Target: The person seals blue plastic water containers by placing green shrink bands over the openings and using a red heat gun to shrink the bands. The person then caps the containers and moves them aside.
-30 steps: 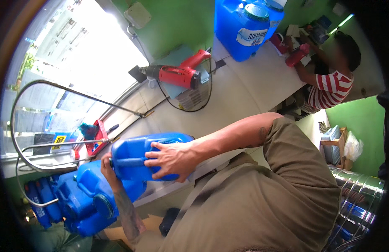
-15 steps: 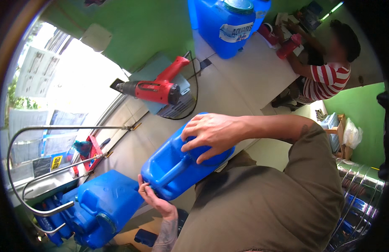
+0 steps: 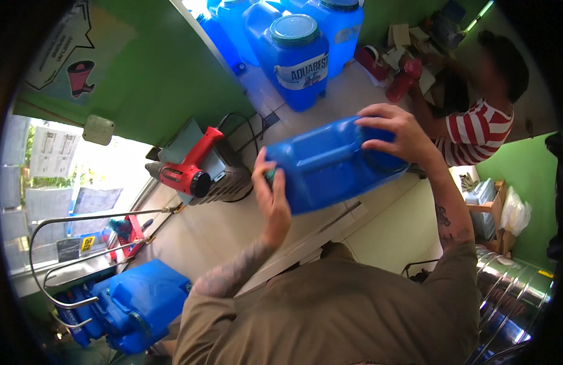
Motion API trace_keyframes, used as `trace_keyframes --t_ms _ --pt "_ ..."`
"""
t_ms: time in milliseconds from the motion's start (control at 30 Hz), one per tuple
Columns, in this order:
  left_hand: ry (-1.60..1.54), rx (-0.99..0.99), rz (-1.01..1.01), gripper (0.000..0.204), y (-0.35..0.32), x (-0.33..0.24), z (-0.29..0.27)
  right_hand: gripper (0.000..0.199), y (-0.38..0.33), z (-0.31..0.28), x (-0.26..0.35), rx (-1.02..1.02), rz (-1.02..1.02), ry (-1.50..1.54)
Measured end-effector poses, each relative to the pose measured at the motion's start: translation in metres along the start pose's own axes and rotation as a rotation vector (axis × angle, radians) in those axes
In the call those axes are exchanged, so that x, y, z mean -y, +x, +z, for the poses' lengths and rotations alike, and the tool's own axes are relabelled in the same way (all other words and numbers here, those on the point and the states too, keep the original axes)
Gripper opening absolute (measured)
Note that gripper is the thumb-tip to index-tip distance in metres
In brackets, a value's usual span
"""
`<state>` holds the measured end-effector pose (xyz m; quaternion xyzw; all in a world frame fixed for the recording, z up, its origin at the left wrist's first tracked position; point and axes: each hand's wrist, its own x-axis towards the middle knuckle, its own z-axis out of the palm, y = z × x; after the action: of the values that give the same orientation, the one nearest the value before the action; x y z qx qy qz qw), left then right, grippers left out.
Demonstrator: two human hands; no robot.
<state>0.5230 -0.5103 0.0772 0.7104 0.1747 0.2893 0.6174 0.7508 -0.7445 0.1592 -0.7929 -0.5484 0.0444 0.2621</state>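
A blue plastic water jug lies on its side between my hands, held above the pale tiled counter. My left hand grips its left end, fingers beside a small green cap. The right hand wraps over the other end, its fingers spread across the top edge. The jug's moulded handle faces up. Left of it, a red heat gun rests on a grey box-like stand on the counter.
Several blue jugs stand at the back of the counter. More blue jugs sit lower left near bent metal tubes. A person in a striped shirt holds a red bottle at the right. A shiny metal cylinder stands lower right.
Both hands have carried the jug up and to the right, turning it nearer to level. My left arm has come further into view. The whole view has shifted too.
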Motion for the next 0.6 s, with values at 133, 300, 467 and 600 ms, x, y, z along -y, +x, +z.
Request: trace_keyframes --t_ms 133,300,467,600 --pt "-0.001 0.258 0.155 0.039 0.128 0.019 0.096 0.081 -0.06 -0.042 -0.017 -0.041 0.214 -0.153" --pt "0.371 0.083 0.451 0.052 0.218 0.022 0.204 0.091 -0.074 -0.015 -0.015 -0.155 0.587 -0.561" --pt "0.158 0.163 0.601 0.051 0.154 0.028 0.221 0.078 -0.037 0.007 -0.048 -0.29 0.778 -0.715" --pt "0.117 0.366 0.545 0.053 0.068 0.013 0.16 0.075 0.006 0.002 -0.072 -0.335 0.639 -0.868"
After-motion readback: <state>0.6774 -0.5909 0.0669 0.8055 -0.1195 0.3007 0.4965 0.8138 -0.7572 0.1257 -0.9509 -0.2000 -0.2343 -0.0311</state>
